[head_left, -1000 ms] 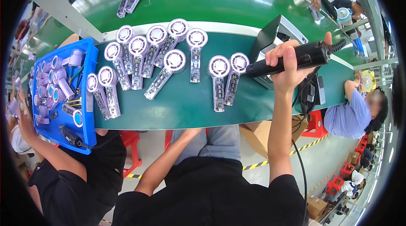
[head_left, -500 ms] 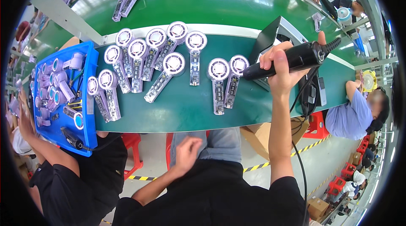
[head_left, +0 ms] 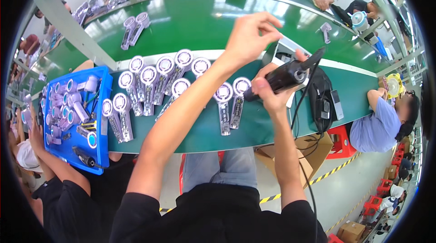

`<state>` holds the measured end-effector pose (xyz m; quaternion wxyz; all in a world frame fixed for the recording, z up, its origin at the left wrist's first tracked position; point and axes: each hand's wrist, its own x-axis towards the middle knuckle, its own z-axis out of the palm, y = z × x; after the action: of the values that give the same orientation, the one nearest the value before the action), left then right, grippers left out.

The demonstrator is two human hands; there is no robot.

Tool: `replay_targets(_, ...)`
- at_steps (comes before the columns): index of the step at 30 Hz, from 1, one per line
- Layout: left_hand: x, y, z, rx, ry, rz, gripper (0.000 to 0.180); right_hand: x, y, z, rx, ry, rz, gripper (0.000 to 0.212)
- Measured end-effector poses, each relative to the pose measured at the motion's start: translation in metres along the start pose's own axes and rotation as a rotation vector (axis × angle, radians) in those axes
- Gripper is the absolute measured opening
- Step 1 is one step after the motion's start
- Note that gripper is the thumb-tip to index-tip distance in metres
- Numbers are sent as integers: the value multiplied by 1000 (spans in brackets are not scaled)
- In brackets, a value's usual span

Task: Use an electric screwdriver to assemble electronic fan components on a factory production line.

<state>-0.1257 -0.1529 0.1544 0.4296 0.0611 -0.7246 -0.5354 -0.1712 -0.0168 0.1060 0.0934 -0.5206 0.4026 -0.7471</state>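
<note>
Fingers of the right hand [head_left: 274,101] wrap closely round a black corded power driver [head_left: 288,77], which sits toward two o'clock with its nose near the right-hand unit of a pair of purple round-headed units [head_left: 224,119] just off centre; whether they touch I cannot tell. The left hand [head_left: 247,39], over the lap half a second ago, is now up toward one o'clock, its fingers half curled with a narrow gap and nothing visible between them. Its forearm now crosses the green bench [head_left: 202,136] and covers part of the cluster of units [head_left: 149,91] at ten o'clock (their layout otherwise looks unchanged). At nine o'clock, a blue tray [head_left: 105,116] holds a heap of purple parts [head_left: 81,111], some with turquoise discs, plus yellow strips and, in its near corner, a black tool [head_left: 84,156]. An open cardboard box [head_left: 324,152] stands below the bench at four o'clock, its contents unclear. Behind the driver, a metal case [head_left: 290,45] is partly hidden.
</note>
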Motion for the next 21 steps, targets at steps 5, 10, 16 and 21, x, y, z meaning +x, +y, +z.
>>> replay_targets(5,23,-48,33,183,-383,159,26,-2,-5,8,-16,-47,-30,91)
replay_targets(10,-6,-35,22,192,-28,25,28,2,2,2,51,-25,-40,94)
replay_targets(16,-187,12,9,600,346,148,13,3,4,-1,76,-3,37,95)
replay_targets(21,-251,-9,19,899,-88,-26,43,2,10,-2,54,-18,31,94)
